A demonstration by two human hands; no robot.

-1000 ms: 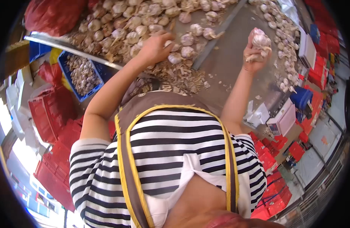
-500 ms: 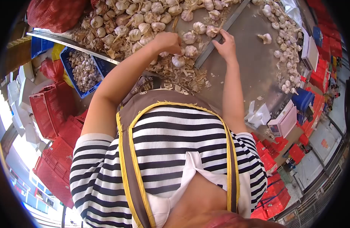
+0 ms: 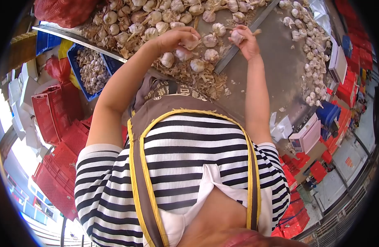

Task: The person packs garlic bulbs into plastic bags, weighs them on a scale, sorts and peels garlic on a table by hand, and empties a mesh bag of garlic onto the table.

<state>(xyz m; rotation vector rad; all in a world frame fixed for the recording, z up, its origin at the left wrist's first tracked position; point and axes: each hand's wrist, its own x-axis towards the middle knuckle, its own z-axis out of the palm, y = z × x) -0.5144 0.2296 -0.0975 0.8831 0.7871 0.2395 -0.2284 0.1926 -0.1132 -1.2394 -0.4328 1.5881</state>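
My left hand (image 3: pixel 178 38) is closed round a garlic bulb (image 3: pixel 191 42) at the near edge of the garlic heap (image 3: pixel 156 16). More bulbs lie just below it, one of them (image 3: pixel 197 65) on loose dry skins. To the right, my right hand (image 3: pixel 246 41) grips another garlic bulb (image 3: pixel 237 37) between thumb and fingers, above a metal strip (image 3: pixel 239 47) that divides the work surface. A stem points out to the right of this hand.
A row of garlic bulbs (image 3: pixel 311 53) runs down the right side of the grey surface (image 3: pixel 276 70). At left are a blue crate of small garlic (image 3: pixel 76 68), a red mesh sack (image 3: pixel 66 12) and red crates (image 3: pixel 58 111). A white-pink box (image 3: pixel 306 133) stands at right.
My right hand let go of its bulbs near the right-hand row, came back left and took hold of a bulb by the strip. My left hand has risen slightly, with a bulb now showing in it.
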